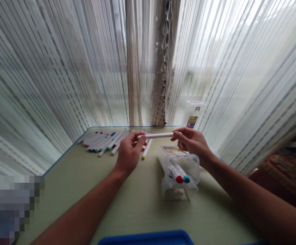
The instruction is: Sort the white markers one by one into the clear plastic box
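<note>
A white marker [159,135] with a yellow end is held level above the table, stretched between my two hands. My left hand [131,149] pinches its yellow end, and my right hand [191,141] grips the other end. Just below my right hand lies a clear plastic case [163,158], its open mouth facing me. Inside it are a marker with a red end [179,179] and one with a blue end [186,179]. Beyond my left hand, several white markers [100,141] with coloured ends lie spread on the table, some partly hidden by that hand.
Another clear case [194,110] stands upright at the table's back right. The pale green table [127,200] has a blue edge, and a blue object [148,238] shows at the bottom. Striped curtains [107,68] hang behind. Patterned fabric [291,177] is at the right.
</note>
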{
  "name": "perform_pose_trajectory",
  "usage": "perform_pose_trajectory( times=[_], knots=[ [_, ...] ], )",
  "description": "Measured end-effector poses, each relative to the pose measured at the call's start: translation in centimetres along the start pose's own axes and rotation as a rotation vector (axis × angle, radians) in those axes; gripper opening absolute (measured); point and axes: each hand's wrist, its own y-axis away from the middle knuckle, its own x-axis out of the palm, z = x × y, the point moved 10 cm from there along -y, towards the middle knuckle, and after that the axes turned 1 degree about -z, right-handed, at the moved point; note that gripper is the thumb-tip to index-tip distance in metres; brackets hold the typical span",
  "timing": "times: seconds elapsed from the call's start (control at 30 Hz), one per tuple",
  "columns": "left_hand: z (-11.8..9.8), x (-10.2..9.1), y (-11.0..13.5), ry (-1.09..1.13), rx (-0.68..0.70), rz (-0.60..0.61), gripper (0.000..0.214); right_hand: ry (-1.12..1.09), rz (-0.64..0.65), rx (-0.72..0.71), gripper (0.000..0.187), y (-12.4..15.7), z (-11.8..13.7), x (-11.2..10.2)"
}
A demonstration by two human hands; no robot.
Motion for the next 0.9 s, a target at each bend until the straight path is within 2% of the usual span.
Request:
perform_pose_trajectory(
  times=[0.27, 0.57, 0.9],
  knots=[
    [-0.26, -0.03, -0.05, 0.117, -0.012, -0.01, 0.032, -0.042, -0.005, 0.037, 0.038, -0.01, -0.43, -0.21],
    [-0.2, -0.02, -0.12, 0.129, -0.01, -0.002, 0.034, -0.085, -0.015, 0.072, 0.038, 0.09, -0.43, -0.27],
    [-0.38, 0.12, -0.15, 0.103, 0.001, 0.011, 0.034, -0.071, -0.025, 0.049, 0.04, -0.25, -0.55, -0.58]
  ],
)
